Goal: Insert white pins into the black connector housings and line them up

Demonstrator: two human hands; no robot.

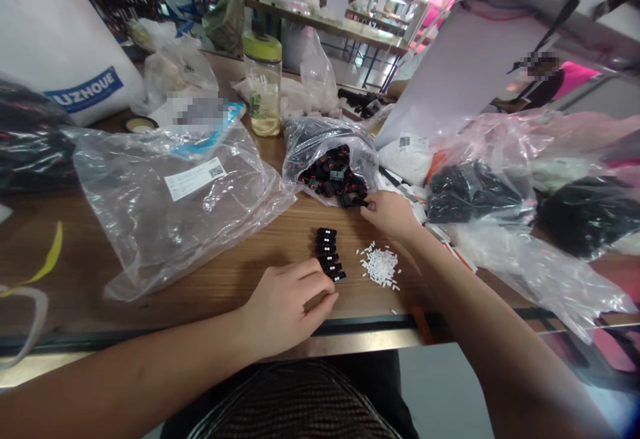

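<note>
My right hand (391, 214) reaches to the mouth of a clear plastic bag (295, 152), its fingertips pinched on a small black plastic connector (359, 202). Inside the bag lies a heap of black connectors (330, 172) with orange-red parts. Resting on the table edge, my left hand (295, 299) has its fingers curved, with a gap between thumb and index finger; nothing shows in it. Just beyond its fingertips is a short column of black connectors (327, 249), several bearing white spots. Right of them lies a pile of small white plastic pieces (381, 265).
A flat clear bag (200, 225) with a label covers the left of the wooden table (280, 232). Behind stands a green-lidded bottle (263, 85). More bags of black parts (475, 192) lie at right. An orange tool (423, 324) lies at the front edge. A person (537, 85) sits farther back.
</note>
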